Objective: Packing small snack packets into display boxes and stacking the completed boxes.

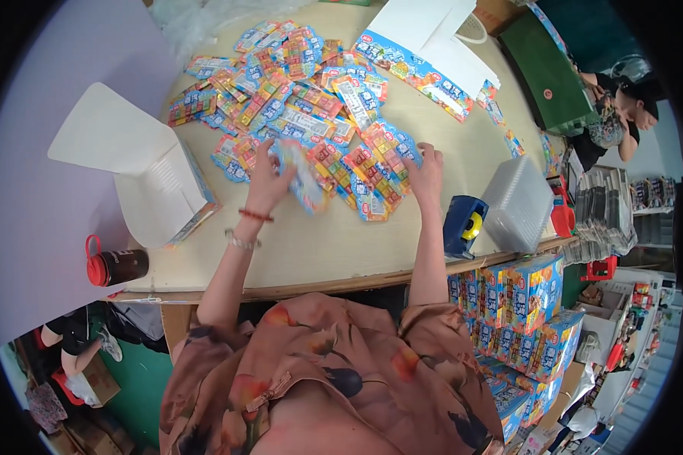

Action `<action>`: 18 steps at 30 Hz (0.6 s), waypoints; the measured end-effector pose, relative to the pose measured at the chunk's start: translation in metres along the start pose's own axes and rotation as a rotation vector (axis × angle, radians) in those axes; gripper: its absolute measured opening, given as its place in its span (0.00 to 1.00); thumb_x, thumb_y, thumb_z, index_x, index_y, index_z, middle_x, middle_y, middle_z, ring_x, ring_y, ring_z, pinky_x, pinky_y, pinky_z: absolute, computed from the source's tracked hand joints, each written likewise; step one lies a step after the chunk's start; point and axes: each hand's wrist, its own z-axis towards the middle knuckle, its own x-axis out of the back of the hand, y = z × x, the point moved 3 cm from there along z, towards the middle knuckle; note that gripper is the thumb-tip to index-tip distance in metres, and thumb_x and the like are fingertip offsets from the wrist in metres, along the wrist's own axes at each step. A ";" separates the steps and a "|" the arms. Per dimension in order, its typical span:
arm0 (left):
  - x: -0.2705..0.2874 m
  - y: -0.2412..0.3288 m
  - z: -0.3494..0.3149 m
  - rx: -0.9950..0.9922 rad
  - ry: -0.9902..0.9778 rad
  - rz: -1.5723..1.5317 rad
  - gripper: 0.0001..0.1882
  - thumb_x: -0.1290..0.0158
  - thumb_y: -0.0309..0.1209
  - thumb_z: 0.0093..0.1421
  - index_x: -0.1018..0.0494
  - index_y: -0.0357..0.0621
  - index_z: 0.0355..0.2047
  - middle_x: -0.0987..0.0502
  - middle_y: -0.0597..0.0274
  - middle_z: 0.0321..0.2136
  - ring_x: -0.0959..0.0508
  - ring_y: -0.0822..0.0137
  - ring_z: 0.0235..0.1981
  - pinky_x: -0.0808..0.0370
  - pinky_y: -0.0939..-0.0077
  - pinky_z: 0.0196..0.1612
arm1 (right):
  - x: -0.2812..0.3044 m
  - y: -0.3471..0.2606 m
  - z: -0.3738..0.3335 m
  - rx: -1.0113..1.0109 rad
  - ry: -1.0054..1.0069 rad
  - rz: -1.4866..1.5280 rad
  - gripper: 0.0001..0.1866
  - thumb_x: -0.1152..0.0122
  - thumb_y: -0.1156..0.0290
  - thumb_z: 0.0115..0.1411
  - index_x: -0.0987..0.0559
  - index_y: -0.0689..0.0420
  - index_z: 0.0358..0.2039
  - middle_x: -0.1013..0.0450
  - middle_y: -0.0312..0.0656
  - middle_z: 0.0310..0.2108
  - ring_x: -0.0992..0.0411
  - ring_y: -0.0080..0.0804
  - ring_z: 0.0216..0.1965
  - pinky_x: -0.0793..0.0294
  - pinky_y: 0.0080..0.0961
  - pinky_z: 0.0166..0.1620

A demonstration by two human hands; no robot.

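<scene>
A colourful flat candy packet [302, 176], smeared by motion, is gripped in my left hand [269, 186] over the near side of a loose pile. My right hand [427, 178] rests at the pile's right edge, its thumb and fingers apart, close to or touching a packet [387, 148] with rows of coloured pieces. Whether it pinches that packet's edge is hard to see. The pile of similar packets [281, 98] spreads over the pale table [311, 254], some face up and others with their backs showing. Left of it stands an open white display box [159, 182], its lid raised.
A black bottle with red lid [118, 268] stands at the left edge. On the right are a blue tape dispenser [464, 225], clear plastic trays [517, 203] and a green box [546, 72]. Packed boxes [520, 303] are stacked beside the table. Another person [622, 114] is at far right.
</scene>
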 end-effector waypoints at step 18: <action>-0.001 0.027 -0.101 -0.030 -0.327 0.527 0.25 0.41 0.24 0.49 0.27 0.48 0.50 0.25 0.61 0.38 0.25 0.55 0.39 0.29 0.67 0.40 | 0.024 -0.026 -0.049 0.254 0.210 0.104 0.12 0.40 0.85 0.47 0.28 0.61 0.33 0.28 0.47 0.36 0.30 0.54 0.46 0.32 0.42 0.46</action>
